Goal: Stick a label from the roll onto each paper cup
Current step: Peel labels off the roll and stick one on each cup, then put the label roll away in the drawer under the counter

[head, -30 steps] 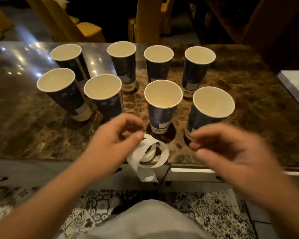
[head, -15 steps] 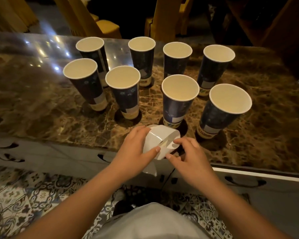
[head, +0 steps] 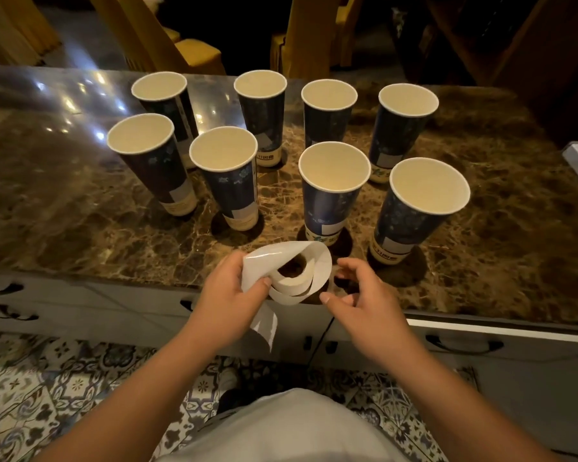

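The brown marble table (head: pixel 80 211) stretches away from both hands, and its near edge runs directly under them, so the hands sit over the rim with bare marble to the far left of the left hand and to the far right of the right hand. Beyond the table's far edge, ahead of the hands, stand yellow chairs (head: pixel 194 55). Below the wrists lies a patterned tile floor (head: pixel 47 388).

Eight paper cups (head: pixel 334 181) stand upright ahead of the hands in two rows of four, all dark blue with cream insides. In the near row, one cup (head: pixel 424 208) is just ahead and to the right of the right hand, another directly ahead between the hands, and two more ahead and to the left of the left hand. A strip of open marble separates the near row from the fingers; gaps between cups are narrow.

There is one label roll (head: pixel 294 278), white, loosely unwound, held above the table edge between the hands. The left hand (head: pixel 231 301) grasps it, thumb pinching the loose backing strip, whose tail (head: pixel 264 328) curls down below the hand. The right hand (head: pixel 364 301) hovers just right of the roll, fingers loosely curled and holding nothing; whether a fingertip touches the roll cannot be told.
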Action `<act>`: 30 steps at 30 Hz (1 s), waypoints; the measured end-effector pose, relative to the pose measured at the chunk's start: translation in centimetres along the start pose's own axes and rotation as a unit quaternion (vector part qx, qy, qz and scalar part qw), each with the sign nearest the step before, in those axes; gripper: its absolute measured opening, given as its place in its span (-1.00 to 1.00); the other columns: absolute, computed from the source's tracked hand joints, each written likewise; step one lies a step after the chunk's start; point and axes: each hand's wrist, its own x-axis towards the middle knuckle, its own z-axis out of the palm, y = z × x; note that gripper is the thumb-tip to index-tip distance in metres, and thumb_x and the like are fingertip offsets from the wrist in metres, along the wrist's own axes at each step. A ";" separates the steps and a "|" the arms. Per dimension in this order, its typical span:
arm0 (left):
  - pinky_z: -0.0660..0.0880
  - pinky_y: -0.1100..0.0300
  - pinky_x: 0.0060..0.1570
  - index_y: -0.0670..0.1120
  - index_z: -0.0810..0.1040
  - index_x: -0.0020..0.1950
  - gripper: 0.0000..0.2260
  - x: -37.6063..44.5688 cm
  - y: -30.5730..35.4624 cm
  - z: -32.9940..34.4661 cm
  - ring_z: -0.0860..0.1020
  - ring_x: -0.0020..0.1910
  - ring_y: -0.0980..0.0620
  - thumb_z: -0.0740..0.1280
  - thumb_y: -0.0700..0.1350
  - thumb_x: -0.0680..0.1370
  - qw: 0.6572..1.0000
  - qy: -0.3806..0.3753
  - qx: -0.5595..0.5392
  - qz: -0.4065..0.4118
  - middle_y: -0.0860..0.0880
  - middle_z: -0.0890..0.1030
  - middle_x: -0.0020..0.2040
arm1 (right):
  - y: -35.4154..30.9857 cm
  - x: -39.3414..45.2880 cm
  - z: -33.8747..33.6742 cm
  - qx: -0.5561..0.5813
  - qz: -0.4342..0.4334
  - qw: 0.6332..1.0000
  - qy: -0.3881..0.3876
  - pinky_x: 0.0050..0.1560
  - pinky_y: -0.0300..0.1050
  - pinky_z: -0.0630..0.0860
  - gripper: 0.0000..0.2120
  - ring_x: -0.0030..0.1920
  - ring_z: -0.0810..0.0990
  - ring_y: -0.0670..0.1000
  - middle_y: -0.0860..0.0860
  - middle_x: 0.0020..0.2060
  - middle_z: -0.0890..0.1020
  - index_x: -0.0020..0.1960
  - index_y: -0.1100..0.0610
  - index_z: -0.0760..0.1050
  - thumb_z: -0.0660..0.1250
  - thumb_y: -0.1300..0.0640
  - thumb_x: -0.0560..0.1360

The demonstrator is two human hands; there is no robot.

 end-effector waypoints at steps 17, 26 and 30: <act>0.40 0.14 -0.31 -0.08 0.51 -0.22 -0.63 1.8 -0.7 -3.0 0.48 -0.36 0.00 0.17 0.13 0.63 0.964 -0.153 0.075 -0.205 -0.04 0.53 -0.33 | -2.5 3.3 3.7 -0.259 -0.090 0.962 -0.012 0.01 0.04 0.57 -0.16 0.25 0.51 0.05 -0.13 0.39 0.38 0.45 -0.13 0.05 0.42 -0.29 0.34; 0.45 0.10 -0.20 -0.15 0.56 0.06 -0.63 -1.1 -2.6 -0.5 0.58 -0.26 0.04 0.17 0.14 0.62 0.907 -0.321 -0.024 -0.273 -0.05 0.68 -0.13 | -2.3 4.0 3.7 -0.239 -0.108 0.965 -0.004 -0.14 -0.05 0.48 -0.42 0.07 0.58 0.03 -0.15 0.14 0.54 0.20 -0.18 0.22 0.39 -0.31 0.31; 0.57 0.09 -0.15 0.03 0.57 -0.02 -0.90 -0.8 -0.8 -2.1 0.60 -0.20 0.02 0.28 -0.02 0.60 0.983 -0.093 0.066 -0.147 -0.06 0.66 -0.10 | -1.7 3.8 3.6 -0.228 -0.137 0.964 0.017 -0.17 -0.10 0.47 -0.42 0.03 0.56 -0.03 -0.19 0.09 0.51 0.18 -0.19 0.24 0.41 -0.29 0.29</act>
